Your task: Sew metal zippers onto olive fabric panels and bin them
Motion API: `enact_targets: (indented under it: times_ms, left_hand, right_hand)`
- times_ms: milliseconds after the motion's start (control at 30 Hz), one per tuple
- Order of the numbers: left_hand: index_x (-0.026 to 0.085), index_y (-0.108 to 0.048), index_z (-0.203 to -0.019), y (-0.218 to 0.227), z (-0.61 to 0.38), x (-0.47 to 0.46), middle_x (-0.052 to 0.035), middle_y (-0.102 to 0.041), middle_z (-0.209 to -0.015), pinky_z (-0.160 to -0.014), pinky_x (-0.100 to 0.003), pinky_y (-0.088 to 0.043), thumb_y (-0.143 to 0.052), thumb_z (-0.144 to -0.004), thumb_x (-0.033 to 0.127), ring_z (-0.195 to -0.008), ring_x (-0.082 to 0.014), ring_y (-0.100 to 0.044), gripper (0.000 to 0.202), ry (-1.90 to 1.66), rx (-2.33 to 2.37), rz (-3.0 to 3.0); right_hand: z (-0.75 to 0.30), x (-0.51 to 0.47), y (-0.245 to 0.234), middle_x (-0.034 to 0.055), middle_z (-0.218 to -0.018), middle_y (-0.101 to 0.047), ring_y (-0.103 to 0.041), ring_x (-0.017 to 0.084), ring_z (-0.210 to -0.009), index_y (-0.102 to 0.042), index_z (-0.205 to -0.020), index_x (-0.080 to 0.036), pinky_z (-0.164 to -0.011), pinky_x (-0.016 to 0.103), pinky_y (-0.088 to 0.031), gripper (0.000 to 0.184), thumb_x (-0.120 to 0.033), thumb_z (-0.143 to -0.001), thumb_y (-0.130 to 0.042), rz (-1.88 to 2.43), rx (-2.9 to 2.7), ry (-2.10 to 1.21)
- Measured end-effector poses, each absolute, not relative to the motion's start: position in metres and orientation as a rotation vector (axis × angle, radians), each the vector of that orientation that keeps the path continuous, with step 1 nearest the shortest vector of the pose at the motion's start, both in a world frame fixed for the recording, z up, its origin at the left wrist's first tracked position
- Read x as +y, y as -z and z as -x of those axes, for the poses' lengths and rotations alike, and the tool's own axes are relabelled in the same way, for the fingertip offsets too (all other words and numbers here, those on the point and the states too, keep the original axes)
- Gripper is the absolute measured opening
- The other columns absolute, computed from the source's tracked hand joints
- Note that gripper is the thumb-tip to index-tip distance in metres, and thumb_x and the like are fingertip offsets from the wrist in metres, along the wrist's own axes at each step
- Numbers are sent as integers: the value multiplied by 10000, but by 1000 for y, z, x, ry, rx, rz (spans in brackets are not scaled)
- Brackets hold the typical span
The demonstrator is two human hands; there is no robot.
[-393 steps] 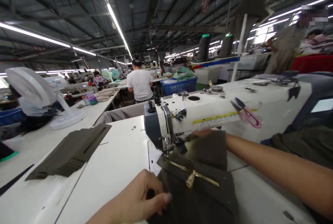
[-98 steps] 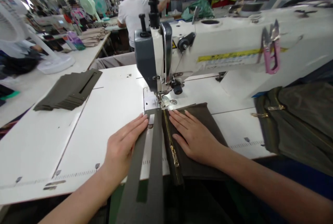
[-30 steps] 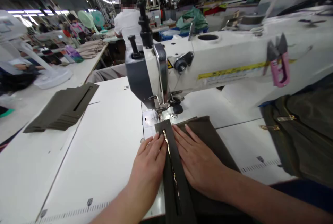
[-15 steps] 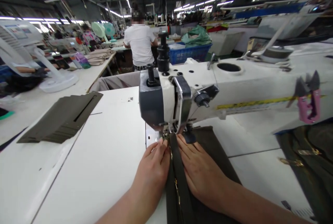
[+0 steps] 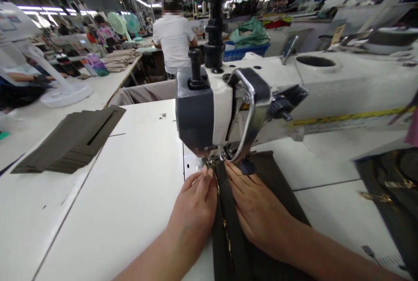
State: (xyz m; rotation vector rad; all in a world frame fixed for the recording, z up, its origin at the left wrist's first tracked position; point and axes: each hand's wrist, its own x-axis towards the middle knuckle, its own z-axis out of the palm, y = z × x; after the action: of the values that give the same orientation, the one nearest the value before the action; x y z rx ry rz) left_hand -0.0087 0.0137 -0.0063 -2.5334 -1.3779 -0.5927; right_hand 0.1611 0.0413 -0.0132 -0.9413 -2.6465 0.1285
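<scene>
A white and dark-grey sewing machine (image 5: 194, 111) stands before me, its presser foot over a dark olive fabric panel (image 5: 284, 189). Along the panel runs a zipper (image 5: 218, 189) with gold teeth and a gold pull. My left hand (image 5: 192, 209) is closed, its fingertips bunched on the panel's left edge just in front of the foot. My right hand (image 5: 261, 211) lies flat on the panel right of the zipper, fingers stretched toward the foot. The needle point is too small to make out.
Left on the white table (image 5: 143, 163) lies a fanned stack of olive panels (image 5: 68, 141). More dark fabric with gold zipper pulls (image 5: 388, 211) lies at right. Beyond are a white fan (image 5: 65, 93), a blue crate (image 5: 248, 52) and a person in a white shirt (image 5: 173, 39).
The view has moved closer to the machine, whose head looks larger. Both hands keep nearly the same places on the fabric beside the zipper.
</scene>
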Motion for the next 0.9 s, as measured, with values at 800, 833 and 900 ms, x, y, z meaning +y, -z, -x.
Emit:
enact_targets:
  times_ms: [800, 833, 900]
  left_hand:
    - [67, -586, -975, 5, 10, 22, -156, -579, -1021, -880, -413, -472, -346, -873, 59, -971, -232, -562, 260, 444, -1281, 2510]
    - [70, -584, -973, 4, 10, 22, -152, -577, -1019, -874, -408, -474, -350, -873, 62, -966, -230, -562, 255, 449, -1285, 2508]
    - [72, -579, -972, 3, 10, 22, -145, -577, -994, -840, -387, -489, -369, -871, 68, -936, -224, -566, 234, 465, -1304, 2502]
  right_hand:
    - [-161, 47, 11, 149, -1376, -351, -217, 228, -1306, -358, -1328, -79, -1073, 451, -167, 503, -178, -835, -368, 950, -2631, -198]
    - [-161, 47, 10, 149, -1373, -356, -228, 229, -1302, -360, -1327, -82, -1073, 451, -164, 500, -182, -837, -370, 951, -2632, -207]
    - [-160, 48, 9, 151, -1370, -360, -250, 231, -1293, -374, -1319, -83, -1074, 449, -155, 487, -185, -843, -368, 959, -2633, -223]
